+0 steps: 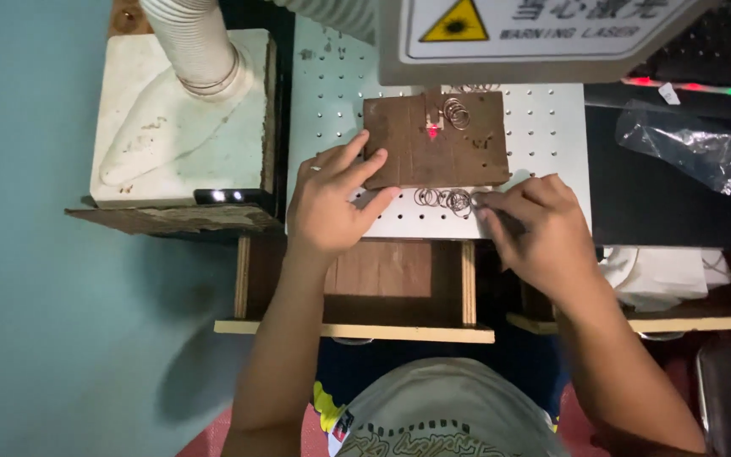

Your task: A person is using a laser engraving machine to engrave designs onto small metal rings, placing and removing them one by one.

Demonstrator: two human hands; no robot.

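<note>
Pinching a thin wire ring point(477, 200) in my right hand point(539, 233) fingers; light, springy, slippery. Left hand point(332, 199) fingers spread, steadying the stiff wooden block point(433, 152).

A white perforated plate point(552, 135) served as the work surface, its rows of small holes being seen wherever it was left bare. A brown wooden board point(416, 156) was laid flat on it near the middle, and a small cluster of thin metal rings point(456, 112) was rested on the board's upper part. A second row of rings point(442, 199) was spread directly on the plate, just beside the board's near edge. The plate was carried above a wooden frame point(357, 326) of pale slats, seen below its front edge.
</note>
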